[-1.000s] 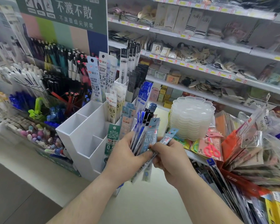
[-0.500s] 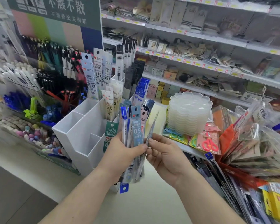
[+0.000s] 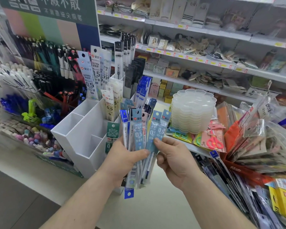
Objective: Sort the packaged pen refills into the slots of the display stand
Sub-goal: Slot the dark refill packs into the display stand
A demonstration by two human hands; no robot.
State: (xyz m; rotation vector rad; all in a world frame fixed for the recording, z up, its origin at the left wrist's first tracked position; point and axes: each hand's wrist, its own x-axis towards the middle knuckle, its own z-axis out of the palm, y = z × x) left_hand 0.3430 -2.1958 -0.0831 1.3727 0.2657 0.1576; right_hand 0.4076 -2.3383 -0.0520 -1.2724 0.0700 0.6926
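My left hand (image 3: 125, 156) grips a fanned bundle of packaged pen refills (image 3: 137, 136), mostly blue and grey packs marked 0.5, held upright in front of the white display stand (image 3: 82, 129). My right hand (image 3: 170, 156) pinches the light-blue packs (image 3: 157, 134) at the bundle's right side between thumb and fingers. The stand's front-left slots (image 3: 73, 119) are bare. Its back and right slots hold tall refill packs (image 3: 96, 71) and shorter ones (image 3: 111, 103). A green refill pack (image 3: 112, 131) sits in a front slot beside my left hand.
Racks of pens (image 3: 45, 63) fill the display to the left. A stack of clear scalloped plastic boxes (image 3: 193, 111) stands right of the stand, with scissors packs (image 3: 213, 141) below it. Loose packaged stationery (image 3: 254, 146) is piled at the right. Shelves of goods (image 3: 205, 47) run behind.
The bundle went from tilted to upright and fanned out. My right hand went from touching a single pack edge-on to pinching the light-blue packs at the bundle's right.
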